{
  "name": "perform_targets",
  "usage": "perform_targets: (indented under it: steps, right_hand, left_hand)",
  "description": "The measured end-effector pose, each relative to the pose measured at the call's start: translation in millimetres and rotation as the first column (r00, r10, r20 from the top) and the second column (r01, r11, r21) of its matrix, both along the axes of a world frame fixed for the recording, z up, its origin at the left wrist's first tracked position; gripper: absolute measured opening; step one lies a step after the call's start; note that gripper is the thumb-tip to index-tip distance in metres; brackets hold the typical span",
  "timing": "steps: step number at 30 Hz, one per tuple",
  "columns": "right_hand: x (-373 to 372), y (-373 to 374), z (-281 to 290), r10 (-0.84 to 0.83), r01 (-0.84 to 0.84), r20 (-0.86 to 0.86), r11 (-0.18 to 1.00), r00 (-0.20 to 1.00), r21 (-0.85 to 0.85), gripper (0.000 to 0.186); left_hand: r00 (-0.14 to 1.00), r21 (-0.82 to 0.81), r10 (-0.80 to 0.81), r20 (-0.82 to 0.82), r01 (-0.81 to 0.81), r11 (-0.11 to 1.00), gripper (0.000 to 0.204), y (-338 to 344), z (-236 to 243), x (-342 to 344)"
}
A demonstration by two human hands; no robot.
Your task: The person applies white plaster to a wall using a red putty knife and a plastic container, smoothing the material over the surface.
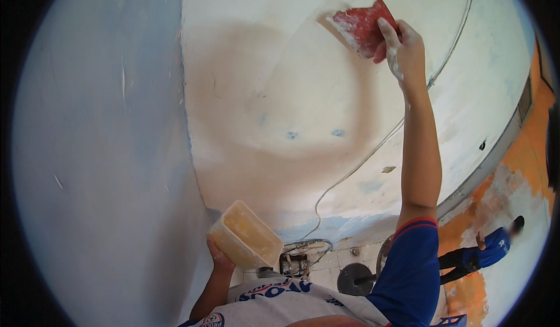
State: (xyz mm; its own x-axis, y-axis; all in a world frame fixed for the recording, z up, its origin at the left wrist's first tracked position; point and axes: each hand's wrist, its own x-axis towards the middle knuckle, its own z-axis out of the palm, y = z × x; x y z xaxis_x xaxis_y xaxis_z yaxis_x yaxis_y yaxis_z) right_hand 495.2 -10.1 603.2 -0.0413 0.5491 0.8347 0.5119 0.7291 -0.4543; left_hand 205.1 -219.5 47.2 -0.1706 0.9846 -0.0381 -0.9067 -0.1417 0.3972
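My right hand (402, 44) is raised high on the white wall (280, 88), its arm stretched out. It grips a red, flat putty spreader (364, 28) smeared with white filler, the wide edge against or very near the wall. Low on the left, my left hand (219, 256) holds a yellowish plastic tub (248, 235) from its side. The tub is tilted, and its inside walls carry pale smears; how much is in it I cannot tell. White filler also marks my right thumb and wrist.
A bluish wall (99, 123) meets the white one at a corner on the left. A loose cable (364, 162) runs down the white wall. Below are a dark round base (354, 278) and a box-like object (293, 266) on the tiles. Another person (487, 250) stands right, by an orange wall.
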Motion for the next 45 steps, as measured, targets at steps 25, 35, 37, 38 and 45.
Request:
perform_targets:
  steps: [25, 35, 37, 38, 45]
  right_hand:
    - [12, -29, 78, -0.263, 0.280, -0.147, 0.955, 0.953, 0.103, 0.044]
    - [16, 5, 85, -0.586, 0.613, -0.187, 0.717, 0.788, 0.333, 0.046]
    - [25, 2, 82, -0.421, 0.435, -0.114, 0.888, 0.900, 0.148, 0.047]
    - [9, -1, 71, -0.441, 0.424, 0.040, 0.880, 0.896, 0.216, 0.047]
    - [-13, -13, 50, -0.603, 0.644, -0.226, 0.708, 0.765, 0.291, 0.043]
  left_hand:
    - [1.000, 0.000, 0.004, 0.002, -0.004, 1.000, 0.082, 12, -16, 3]
    - [0.998, -0.029, 0.031, -0.048, -0.032, 0.999, 0.078, 5, -24, 0]
    - [1.000, -0.038, 0.010, -0.022, -0.011, 0.999, 0.078, 3, -15, 2]
    - [1.000, -0.044, -0.003, -0.002, 0.002, 0.999, 0.079, 2, -10, 2]
    - [1.000, -0.011, 0.015, -0.028, -0.015, 1.000, 0.080, 1, -28, 5]
